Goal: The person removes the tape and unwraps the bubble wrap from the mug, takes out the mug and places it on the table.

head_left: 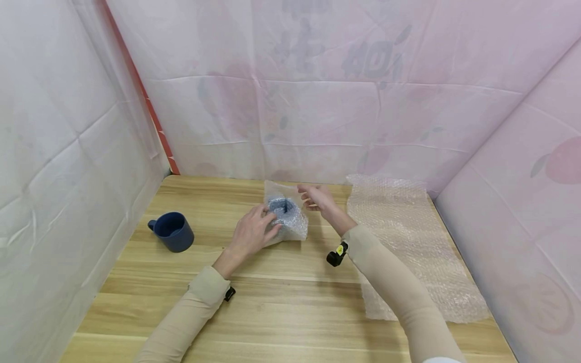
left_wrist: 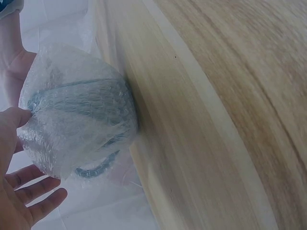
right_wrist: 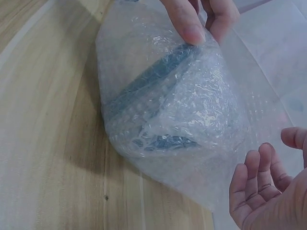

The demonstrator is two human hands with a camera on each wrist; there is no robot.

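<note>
A blue mug in clear bubble wrap (head_left: 290, 222) sits on the table towards the back, the mug's mouth still visible through the loose film. My left hand (head_left: 251, 229) holds the wrapped mug from the left; in the right wrist view a digit of that hand (right_wrist: 184, 21) presses the wrap against the mug's rim. On the other side, my right hand (head_left: 320, 197) is raised beside the package with fingers loosely bent, apart from the film in the right wrist view. Part of the mug's handle (left_wrist: 98, 167) shows through the film in the left wrist view.
An unwrapped dark blue mug (head_left: 174, 232) stands at the left of the wooden table (head_left: 272, 312), handle pointing left. A large bubble wrap sheet (head_left: 408, 252) lies flat at the right, partly under the right forearm. Printed cloth walls (head_left: 317, 116) enclose the table's back and sides.
</note>
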